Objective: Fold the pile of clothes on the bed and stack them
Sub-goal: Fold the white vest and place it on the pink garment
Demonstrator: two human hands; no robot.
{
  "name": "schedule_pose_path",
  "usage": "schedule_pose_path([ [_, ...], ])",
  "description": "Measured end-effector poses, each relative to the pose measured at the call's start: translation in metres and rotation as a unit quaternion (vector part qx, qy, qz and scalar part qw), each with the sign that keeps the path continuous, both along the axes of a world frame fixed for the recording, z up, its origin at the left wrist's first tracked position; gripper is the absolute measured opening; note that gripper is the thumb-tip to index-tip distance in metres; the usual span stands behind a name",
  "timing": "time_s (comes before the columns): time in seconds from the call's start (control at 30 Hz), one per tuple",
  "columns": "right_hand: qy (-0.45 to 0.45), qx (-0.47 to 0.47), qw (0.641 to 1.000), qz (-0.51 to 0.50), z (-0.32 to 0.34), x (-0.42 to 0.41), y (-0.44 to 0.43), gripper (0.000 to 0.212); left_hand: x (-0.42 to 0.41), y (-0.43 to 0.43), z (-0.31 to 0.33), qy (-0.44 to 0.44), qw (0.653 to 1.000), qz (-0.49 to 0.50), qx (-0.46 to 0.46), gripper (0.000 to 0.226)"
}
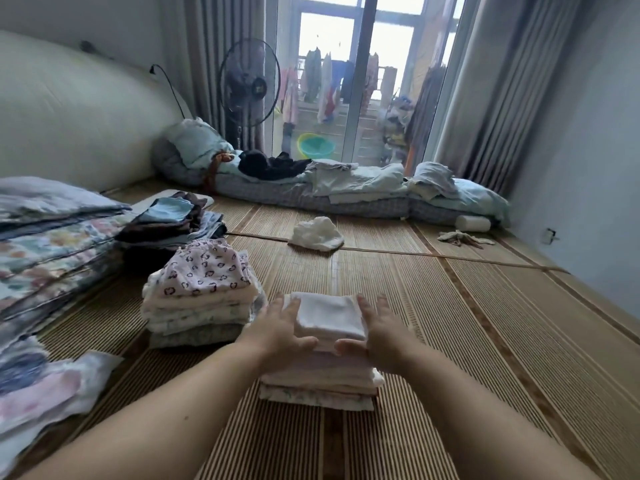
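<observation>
On the mat (pixel 450 323) at 6 o'clock, left hand (pixel 280 327) and right hand (pixel 384 332) press, unclenched, against a cloth (pixel 329 317) topping the stack (pixel 318 382), squaring it; next, likely, a reach for the crumpled garment (pixel 317 233) at 12 o'clock.

white folded cloth (pixel 329 315), striped tan mat (pixel 450 306)
</observation>
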State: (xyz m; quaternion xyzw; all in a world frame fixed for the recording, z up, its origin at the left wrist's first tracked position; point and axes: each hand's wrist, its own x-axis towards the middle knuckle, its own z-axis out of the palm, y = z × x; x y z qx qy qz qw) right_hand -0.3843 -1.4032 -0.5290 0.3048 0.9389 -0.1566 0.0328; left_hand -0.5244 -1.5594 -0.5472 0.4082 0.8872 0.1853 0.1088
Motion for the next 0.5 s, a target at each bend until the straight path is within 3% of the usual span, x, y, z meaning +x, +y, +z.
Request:
schedule_pose_path([
  [0.3,0.108,0.092,0.99,0.022,0.04,0.099,-0.095,0.091,0.122,-0.07,0.047,0.082,0.987,-0.066,0.123,0.083],
  [0.5,0.142,0.139,0.979,0.051,0.023,0.111,-0.11,0.087,0.137,-0.092,0.035,0.169,0.976,-0.057,0.126,0.085],
])
